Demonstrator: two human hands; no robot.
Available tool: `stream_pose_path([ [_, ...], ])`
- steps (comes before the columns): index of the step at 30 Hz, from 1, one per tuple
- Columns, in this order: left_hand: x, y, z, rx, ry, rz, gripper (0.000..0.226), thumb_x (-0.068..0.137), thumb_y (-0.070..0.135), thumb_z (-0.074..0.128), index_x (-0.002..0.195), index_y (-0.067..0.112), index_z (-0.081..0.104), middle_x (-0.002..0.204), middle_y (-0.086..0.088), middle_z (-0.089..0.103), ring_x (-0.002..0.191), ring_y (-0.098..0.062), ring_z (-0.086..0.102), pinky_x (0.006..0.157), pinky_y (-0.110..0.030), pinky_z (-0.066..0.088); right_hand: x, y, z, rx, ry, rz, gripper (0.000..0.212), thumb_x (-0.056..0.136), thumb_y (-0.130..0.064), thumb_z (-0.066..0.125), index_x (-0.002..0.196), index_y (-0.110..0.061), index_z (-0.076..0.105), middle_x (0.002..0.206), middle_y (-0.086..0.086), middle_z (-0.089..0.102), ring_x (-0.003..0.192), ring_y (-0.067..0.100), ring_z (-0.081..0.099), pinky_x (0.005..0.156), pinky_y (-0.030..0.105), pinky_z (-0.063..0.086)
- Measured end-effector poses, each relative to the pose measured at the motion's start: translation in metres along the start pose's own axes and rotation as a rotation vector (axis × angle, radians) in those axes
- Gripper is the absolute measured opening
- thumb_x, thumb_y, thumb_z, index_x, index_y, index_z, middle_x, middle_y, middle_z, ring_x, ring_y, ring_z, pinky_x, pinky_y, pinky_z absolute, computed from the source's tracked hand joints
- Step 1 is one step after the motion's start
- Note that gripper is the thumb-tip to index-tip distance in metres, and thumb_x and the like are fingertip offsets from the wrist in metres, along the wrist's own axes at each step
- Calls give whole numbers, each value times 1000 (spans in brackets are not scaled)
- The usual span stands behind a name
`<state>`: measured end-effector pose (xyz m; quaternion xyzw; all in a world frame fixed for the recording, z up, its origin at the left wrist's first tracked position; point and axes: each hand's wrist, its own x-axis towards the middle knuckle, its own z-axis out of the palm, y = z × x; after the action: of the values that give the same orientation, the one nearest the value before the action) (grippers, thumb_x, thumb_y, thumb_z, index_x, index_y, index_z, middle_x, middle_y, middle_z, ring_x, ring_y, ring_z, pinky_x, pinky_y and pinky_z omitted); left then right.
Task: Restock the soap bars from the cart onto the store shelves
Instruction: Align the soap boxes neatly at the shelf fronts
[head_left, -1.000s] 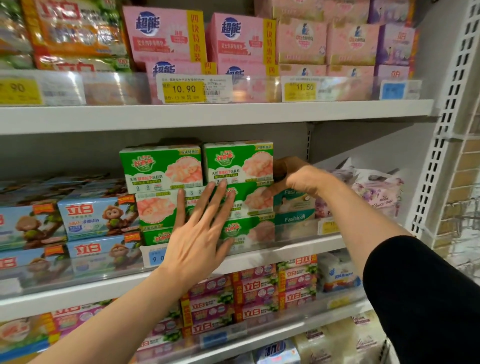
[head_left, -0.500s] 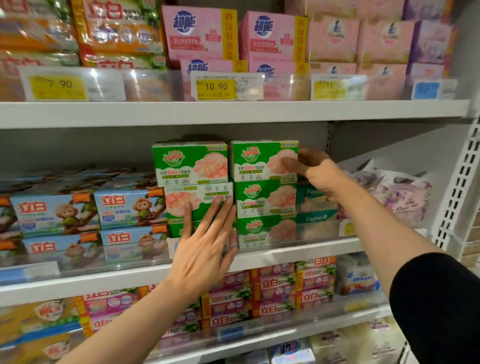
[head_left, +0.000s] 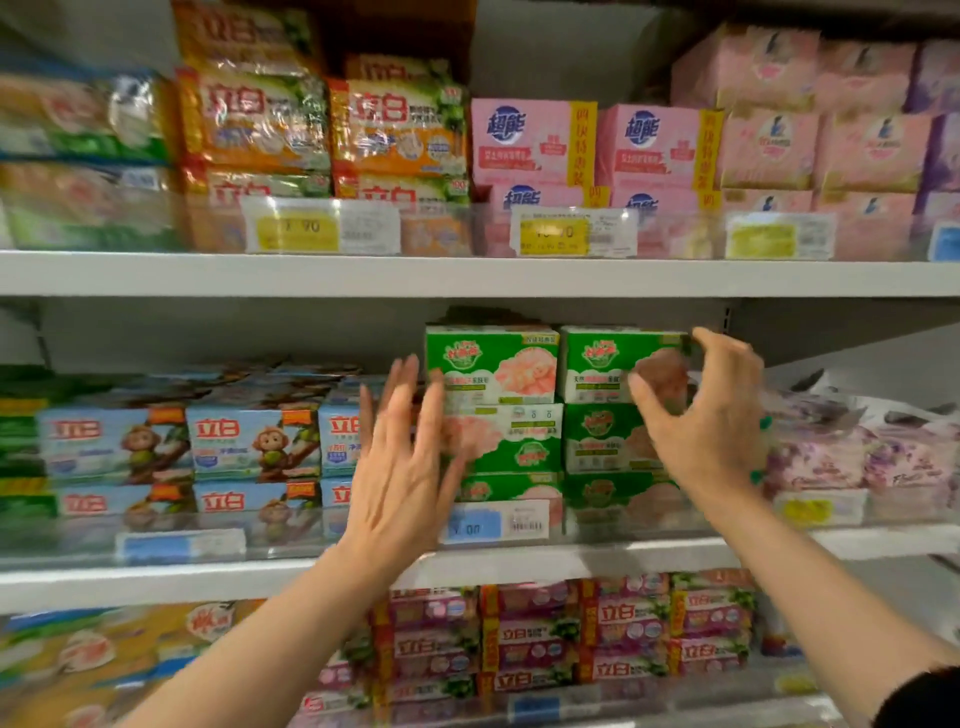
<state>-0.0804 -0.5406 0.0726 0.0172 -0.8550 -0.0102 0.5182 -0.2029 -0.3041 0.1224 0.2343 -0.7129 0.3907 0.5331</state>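
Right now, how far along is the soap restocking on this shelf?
Done: green soap boxes stand stacked in two columns, three high, on the middle shelf. In hand: the right hand has fingers curled at the top right box, while the left hand is spread flat before the left column; motion blur hides whether either touches. Left: unclear, since the cart is out of view.

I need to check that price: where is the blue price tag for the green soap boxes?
In the head view it sits centre, on the middle shelf's front rail: the blue price tag lies below the green soap boxes, beside the left hand.
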Motion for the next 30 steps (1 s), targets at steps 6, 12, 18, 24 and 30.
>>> stream_pose_path([
  [6,49,-6,-22,-261,-179,-268,82,94,49,49,153,12,6,151,-9,38,142,-26,29,120,-41,16,-23,-41,33,-77,-68,-292,55,78,-39,59,116,1,55,114,19,56,112,31,44,108,37,29],
  [12,73,-10,-19,-431,-267,-318,59,86,41,66,134,18,40,125,-6,60,113,-25,59,93,-45,50,-28,-50,41,-173,-180,-296,47,70,-36,60,105,-6,56,111,16,56,108,30,43,106,51,32],
  [18,78,-16,-23,-448,-260,-357,62,77,49,73,128,23,51,119,0,63,104,-20,61,89,-43,52,-29,-47,37,-151,-216,-293,49,73,-37,60,112,-7,55,115,13,55,112,29,43,108,50,32],
  [24,58,-15,-46,-469,-144,-376,60,76,50,73,125,23,53,105,4,67,85,-16,62,78,-40,54,-25,-57,28,-41,-256,-199,70,83,-56,50,130,-5,49,127,14,56,121,30,49,111,39,30],
  [30,24,-12,-72,-913,-266,-362,71,74,46,76,135,24,48,122,7,65,107,-13,65,90,-44,55,-19,-89,-9,435,-437,-10,87,72,-61,66,145,-24,36,133,-25,41,118,-15,41,94,-1,29],
])
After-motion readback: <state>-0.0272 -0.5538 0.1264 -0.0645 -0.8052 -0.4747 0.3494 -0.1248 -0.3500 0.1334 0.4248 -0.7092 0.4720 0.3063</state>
